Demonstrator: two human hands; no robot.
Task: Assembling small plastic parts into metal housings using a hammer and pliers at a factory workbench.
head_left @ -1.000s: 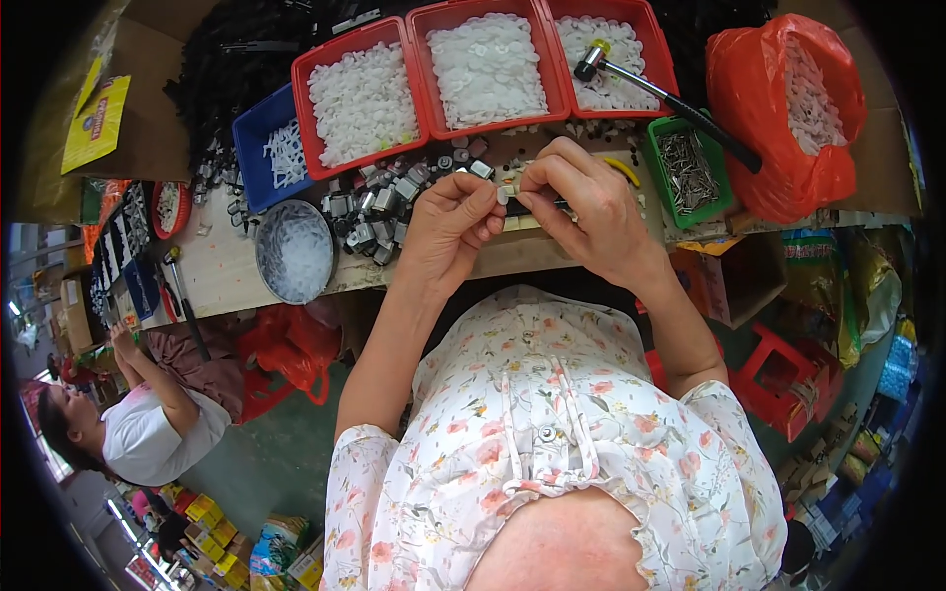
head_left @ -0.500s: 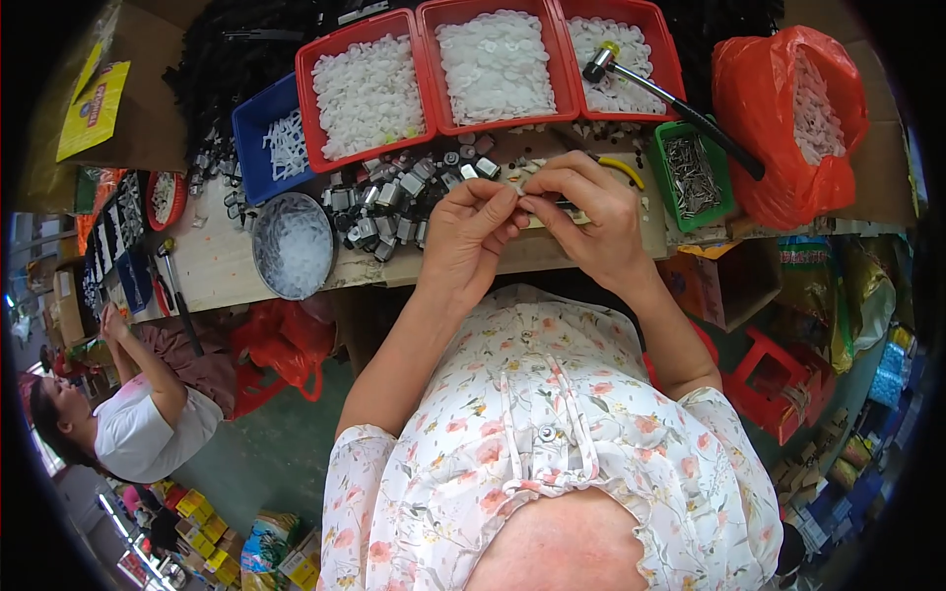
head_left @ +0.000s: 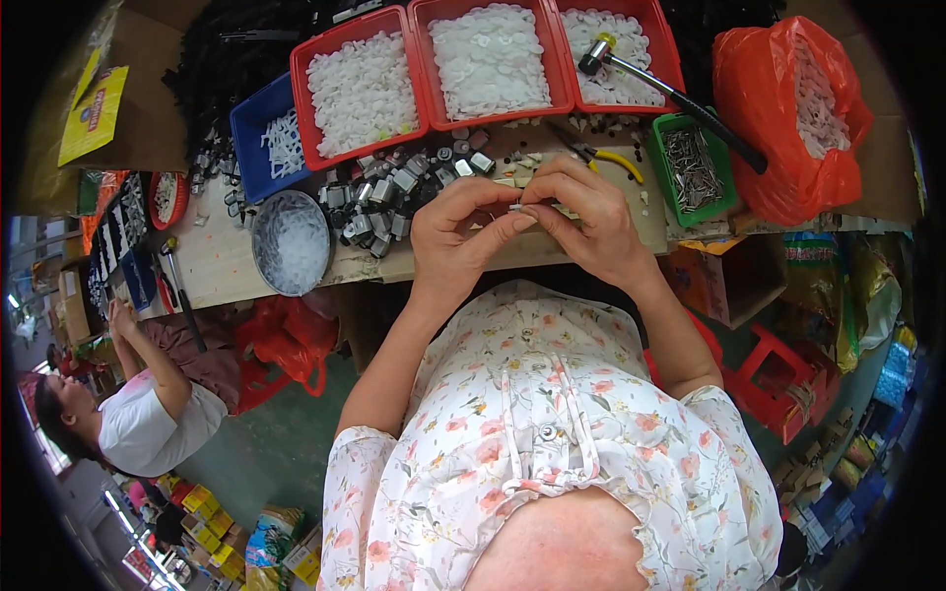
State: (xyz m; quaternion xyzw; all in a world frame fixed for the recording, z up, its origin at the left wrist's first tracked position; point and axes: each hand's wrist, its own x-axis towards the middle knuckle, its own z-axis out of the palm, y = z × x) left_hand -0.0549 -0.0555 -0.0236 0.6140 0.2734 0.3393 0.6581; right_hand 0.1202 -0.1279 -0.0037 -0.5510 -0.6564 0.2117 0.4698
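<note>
My left hand and my right hand meet above the near edge of the workbench. Pinched between their fingertips is a small whitish part, mostly hidden by the fingers, so its kind cannot be told. Both hands are closed around it, thumbs pointing inward. To the left of my left hand lies a pile of small black and silver metal-cased parts. Pliers with yellow handles rest just beyond my right hand.
Red trays of white plastic pieces line the back, beside a blue bin. A metal bowl stands left. At right are a hammer, a green bin of metal pins and a red bag. A co-worker sits at left.
My left hand has turned and its fingers have spread a little. My fingertips have shifted on the small part and my hands sit slightly lower. The pliers show more fully now.
</note>
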